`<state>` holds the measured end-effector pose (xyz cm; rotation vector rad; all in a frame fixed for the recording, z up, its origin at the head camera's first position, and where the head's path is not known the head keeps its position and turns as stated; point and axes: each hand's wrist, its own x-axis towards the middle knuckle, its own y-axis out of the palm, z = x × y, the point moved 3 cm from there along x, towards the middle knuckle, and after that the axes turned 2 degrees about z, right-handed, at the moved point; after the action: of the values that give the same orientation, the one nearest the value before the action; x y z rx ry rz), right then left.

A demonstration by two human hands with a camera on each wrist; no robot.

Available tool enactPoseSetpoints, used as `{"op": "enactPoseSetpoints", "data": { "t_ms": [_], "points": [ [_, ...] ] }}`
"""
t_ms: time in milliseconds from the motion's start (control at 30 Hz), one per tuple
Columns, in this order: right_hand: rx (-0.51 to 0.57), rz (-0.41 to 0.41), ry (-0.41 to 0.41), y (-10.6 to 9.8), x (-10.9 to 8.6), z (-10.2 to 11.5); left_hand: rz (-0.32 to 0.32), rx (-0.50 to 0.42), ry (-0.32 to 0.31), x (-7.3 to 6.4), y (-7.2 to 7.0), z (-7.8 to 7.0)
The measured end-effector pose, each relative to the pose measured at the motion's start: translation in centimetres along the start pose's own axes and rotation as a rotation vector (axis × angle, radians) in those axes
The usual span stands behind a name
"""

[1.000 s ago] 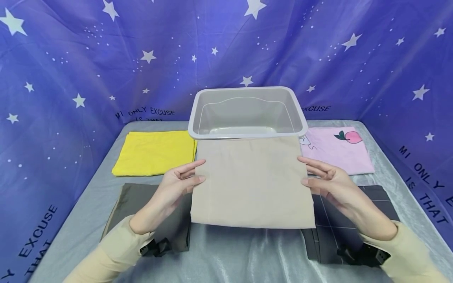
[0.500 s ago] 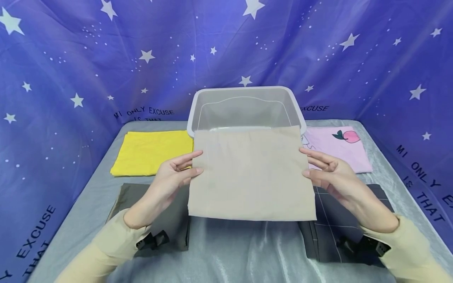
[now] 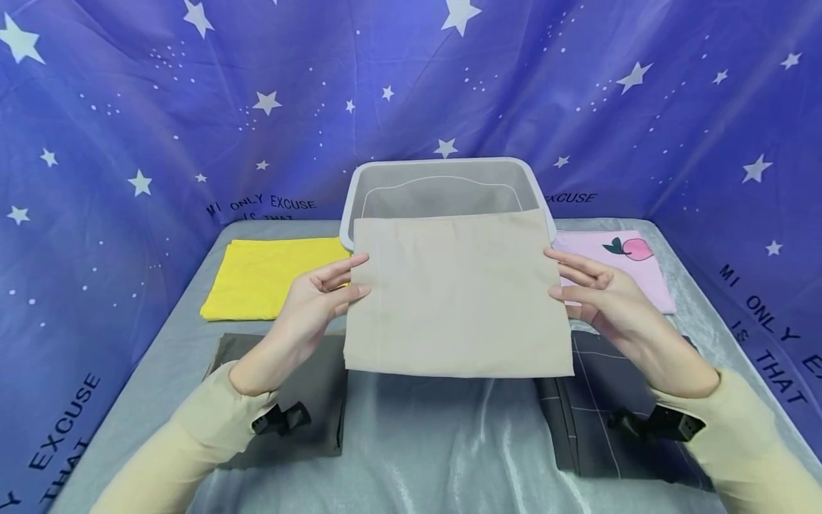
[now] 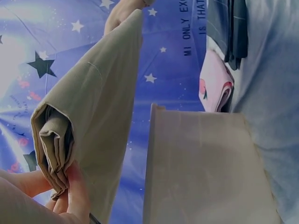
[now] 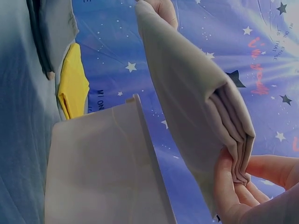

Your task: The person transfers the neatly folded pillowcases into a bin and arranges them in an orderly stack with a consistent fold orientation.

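Hidden floor of bin (image 3: 443, 193) behind beige cloth (image 3: 459, 296), partly covered pink cloth (image 3: 645, 278) toward far right corner of surface (image 3: 443, 442), cut-off near edge, cut-off sleeves (image 3: 167, 450) below

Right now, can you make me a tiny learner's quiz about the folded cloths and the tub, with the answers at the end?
1. How many hands hold the beige cloth?
2. True or false: the yellow cloth lies to the person's left of the tub.
3. What is printed on the pink cloth near its far corner? A: a boat, B: a peach, C: a fish.

Key: 1. Two, the left hand and the right hand. 2. True. 3. B.
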<state>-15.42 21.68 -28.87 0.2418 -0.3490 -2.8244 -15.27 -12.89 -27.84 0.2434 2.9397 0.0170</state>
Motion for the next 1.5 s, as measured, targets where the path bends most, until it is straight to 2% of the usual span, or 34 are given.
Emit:
{"op": "enactPoseSetpoints", "data": {
  "t_ms": [100,467,733,1000,1133,1300,1500],
  "points": [
    [0.01,0.002,0.008,0.0,0.4,0.3,-0.005,-0.012,0.008,0.3,0.1,-0.3],
    [0.162,0.075,0.001,0.4,1.9,1.6,-0.01,-0.081,0.0,1.9,0.1,-1.3],
    [0.183,0.032,0.029,0.2,3.3,2.5,-0.021,-0.106,-0.017,3.3,0.2,-1.9],
    [0.155,-0.028,0.054,-0.2,4.8,2.9,-0.04,-0.159,0.012,5.3,0.2,-2.1],
    [0.189,-0.016,0.05,-0.2,5.4,3.1,-0.053,-0.163,0.007,6.2,0.2,-2.1],
    [0.165,-0.044,0.043,-0.3,6.2,3.3,-0.051,-0.227,0.007,7.2,0.2,-2.3],
    [0.207,-0.062,0.055,-0.2,7.2,3.8,-0.074,-0.278,-0.009,8.3,0.0,-2.5]
  ]
}}
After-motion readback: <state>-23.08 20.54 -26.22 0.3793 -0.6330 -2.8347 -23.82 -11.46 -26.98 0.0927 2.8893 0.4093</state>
